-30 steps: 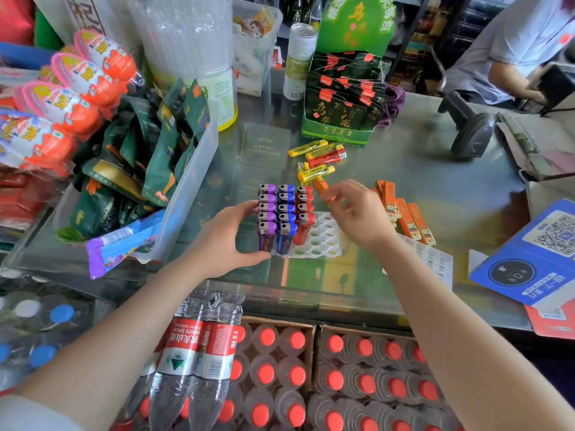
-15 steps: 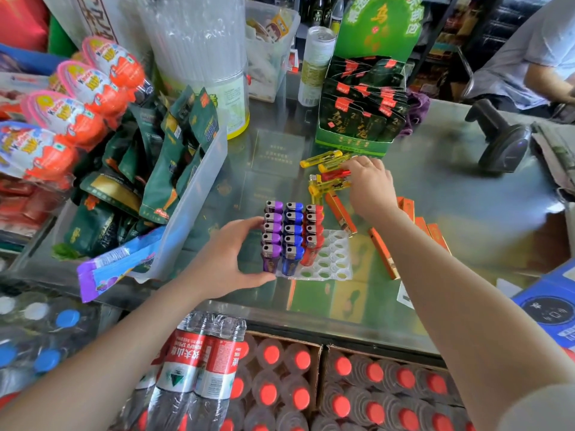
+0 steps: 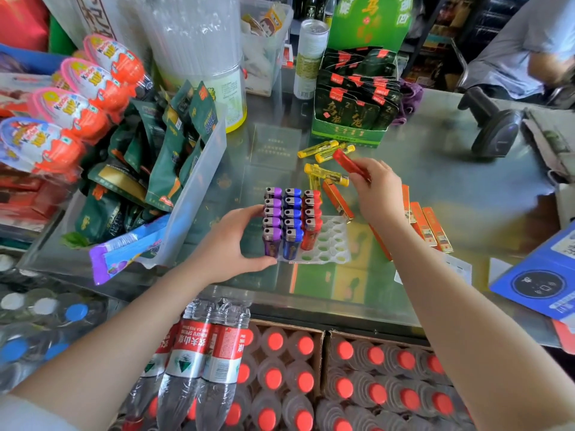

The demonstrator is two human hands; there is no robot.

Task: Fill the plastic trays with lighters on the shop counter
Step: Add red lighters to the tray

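A white plastic tray [image 3: 330,244] with round holes sits on the glass counter. Purple lighters [image 3: 272,218], blue lighters [image 3: 292,219] and red lighters [image 3: 311,219] stand in three rows in its left part; the right holes hold nothing. My left hand [image 3: 231,244] grips the tray's left side against the purple row. My right hand [image 3: 378,189] is raised behind the tray, shut on a red lighter [image 3: 348,163]. Loose yellow lighters [image 3: 325,174] lie on the counter just beyond. An orange lighter [image 3: 337,200] lies beside the tray.
Orange lighters [image 3: 431,225] lie right of my right wrist. A clear bin of green packets [image 3: 199,178] stands left. A green display box [image 3: 354,113] stands behind, a barcode scanner [image 3: 494,132] at far right, a blue QR sign [image 3: 541,275] near the right edge. Bottled water [image 3: 280,377] sits below the counter.
My right hand reached back to the loose lighters, took hold of a red one and lifted it off the counter. My left hand has stayed on the tray.
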